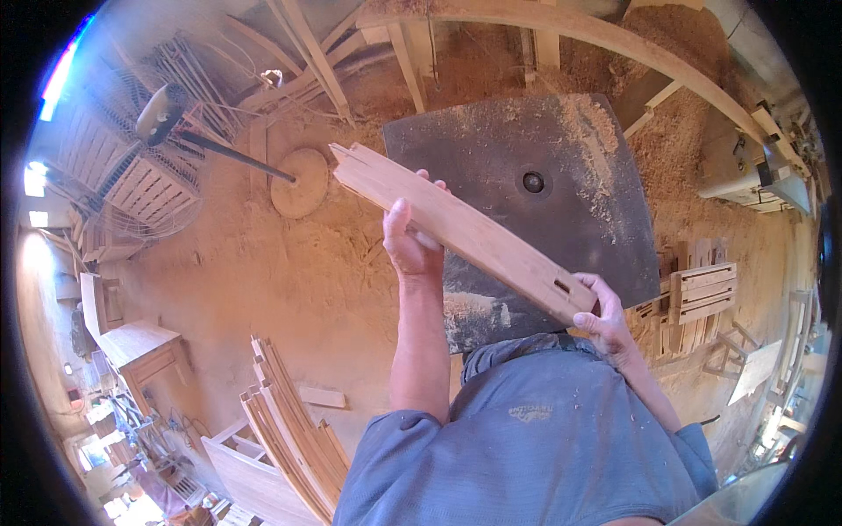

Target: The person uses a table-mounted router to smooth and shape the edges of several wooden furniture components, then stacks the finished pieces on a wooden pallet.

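A long wooden board [474, 230] is held slantwise above a dark machine table [491, 140]. Its far left end has stepped, tenon-like cuts, and a small slot-shaped mortise shows close to its right end. My left hand [412, 237] grips the board toward the left end, thumb on the near side and fingertips showing past the far edge. At the other end, my right hand [603, 311] is closed round the corner beside the mortise. A round cutter or spindle [532, 181] stands up from the machine table, apart from the board. Sawdust lies along the table's right side.
A pedestal fan [158, 167] with a round base [301, 182] stands at the left. Stacked wooden strips [294, 430] lean at the lower left. A curved wooden beam [596, 35] arches along the far side. Slotted wooden pieces [704, 294] are stacked at the right. Sawdust covers the floor.
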Action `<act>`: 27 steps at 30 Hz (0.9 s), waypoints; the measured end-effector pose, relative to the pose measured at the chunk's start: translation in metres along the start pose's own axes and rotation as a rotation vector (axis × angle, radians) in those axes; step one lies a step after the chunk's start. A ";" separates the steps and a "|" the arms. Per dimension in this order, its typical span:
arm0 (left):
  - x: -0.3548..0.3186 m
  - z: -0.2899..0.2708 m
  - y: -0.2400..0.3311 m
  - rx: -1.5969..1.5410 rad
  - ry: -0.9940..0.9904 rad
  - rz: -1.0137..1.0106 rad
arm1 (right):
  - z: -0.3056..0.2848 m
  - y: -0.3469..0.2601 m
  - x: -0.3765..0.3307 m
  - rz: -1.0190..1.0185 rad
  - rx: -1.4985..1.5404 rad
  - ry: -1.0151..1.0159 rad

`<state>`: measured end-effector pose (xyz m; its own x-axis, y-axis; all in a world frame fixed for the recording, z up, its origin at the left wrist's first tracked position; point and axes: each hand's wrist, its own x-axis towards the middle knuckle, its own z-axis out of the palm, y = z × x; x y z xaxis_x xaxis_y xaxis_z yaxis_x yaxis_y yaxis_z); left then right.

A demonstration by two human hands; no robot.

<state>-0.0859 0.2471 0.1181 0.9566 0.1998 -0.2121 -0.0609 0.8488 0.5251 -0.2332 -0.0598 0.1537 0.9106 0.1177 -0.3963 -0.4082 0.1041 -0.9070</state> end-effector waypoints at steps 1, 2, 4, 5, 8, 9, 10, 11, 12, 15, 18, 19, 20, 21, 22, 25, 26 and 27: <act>-0.007 0.002 0.000 -0.024 -0.048 -0.008 | 0.004 -0.001 -0.012 0.056 0.067 -0.006; -0.014 0.001 -0.001 -0.047 -0.097 -0.018 | 0.005 -0.002 -0.021 0.112 0.136 -0.012; -0.028 0.001 -0.007 -0.107 -0.198 -0.046 | 0.002 0.001 -0.037 0.136 0.030 -0.047; -0.035 0.002 -0.009 -0.144 -0.250 -0.057 | 0.000 0.004 -0.046 0.149 -0.019 -0.063; -0.067 0.014 -0.020 -0.150 -0.291 -0.089 | 0.004 0.027 -0.090 -0.066 -0.253 0.110; -0.080 0.016 -0.027 -0.139 -0.282 -0.103 | 0.007 0.035 -0.106 -0.146 -0.369 0.176; -0.096 0.019 -0.036 -0.088 -0.241 -0.139 | 0.006 0.046 -0.124 -0.268 -0.568 0.253; -0.112 0.022 -0.046 -0.032 -0.201 -0.173 | 0.004 0.055 -0.140 -0.306 -0.611 0.323; -0.128 0.024 -0.053 0.028 -0.166 -0.215 | 0.005 0.062 -0.156 -0.337 -0.655 0.404; -0.194 0.043 -0.075 0.092 -0.115 -0.385 | 0.002 0.096 -0.206 -0.380 -0.770 0.577; -0.217 0.033 -0.093 -0.004 -0.282 -0.531 | 0.004 0.122 -0.247 -0.316 -0.863 0.631; -0.225 0.034 -0.099 -0.040 -0.373 -0.579 | 0.006 0.120 -0.260 -0.317 -0.855 0.626; -0.231 0.036 -0.104 -0.080 -0.462 -0.629 | 0.007 0.117 -0.272 -0.319 -0.848 0.623; -0.234 0.042 -0.113 -0.124 -0.561 -0.688 | 0.007 0.112 -0.281 -0.322 -0.844 0.633; -0.241 0.048 -0.119 -0.122 -0.582 -0.688 | 0.008 0.103 -0.290 -0.309 -0.803 0.599; -0.249 0.059 -0.137 -0.117 -0.671 -0.799 | 0.005 0.116 -0.302 -0.203 -0.520 0.524; -0.249 0.060 -0.142 -0.113 -0.741 -0.855 | 0.008 0.119 -0.302 -0.182 -0.518 0.550; -0.248 0.061 -0.149 -0.095 -0.786 -0.890 | 0.012 0.121 -0.303 -0.151 -0.481 0.593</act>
<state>-0.2971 0.0413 0.1426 0.5840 -0.8044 0.1092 0.7236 0.5768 0.3792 -0.5590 -0.0713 0.1653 0.8922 -0.4256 -0.1511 -0.3274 -0.3790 -0.8656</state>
